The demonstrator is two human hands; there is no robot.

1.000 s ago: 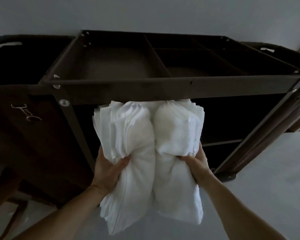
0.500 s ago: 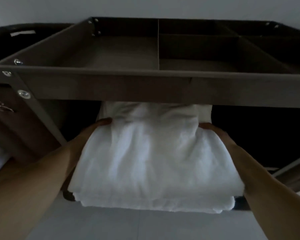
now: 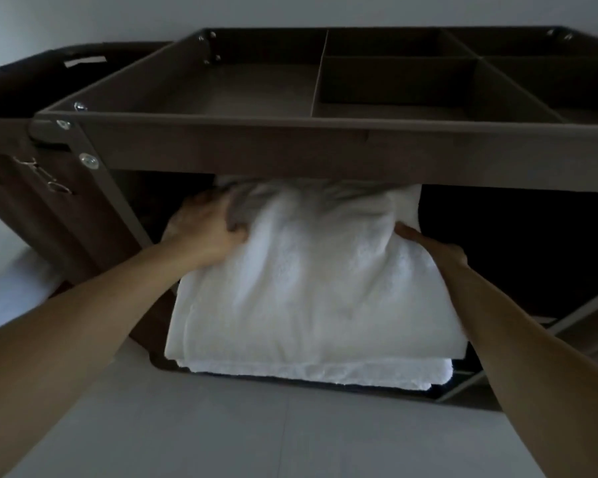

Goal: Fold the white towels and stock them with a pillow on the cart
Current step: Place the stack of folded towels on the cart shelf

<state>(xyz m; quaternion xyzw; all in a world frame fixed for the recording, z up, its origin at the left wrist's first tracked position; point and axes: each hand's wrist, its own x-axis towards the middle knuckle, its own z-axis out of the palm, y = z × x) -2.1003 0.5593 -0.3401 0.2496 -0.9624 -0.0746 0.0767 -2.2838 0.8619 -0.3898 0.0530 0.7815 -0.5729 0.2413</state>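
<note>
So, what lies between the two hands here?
In the head view, the folded white towels fill the gap between the left hand and the right hand, and both hands touch them.

The stack of white towels [image 3: 311, 298] I held up bunched before the cart [image 3: 359, 146] a second ago now lies flat on the shelf beneath its top tray [image 3: 256, 94], and my left hand [image 3: 204, 229] has moved from the stack's side onto its top, gripping a fold.
</note>
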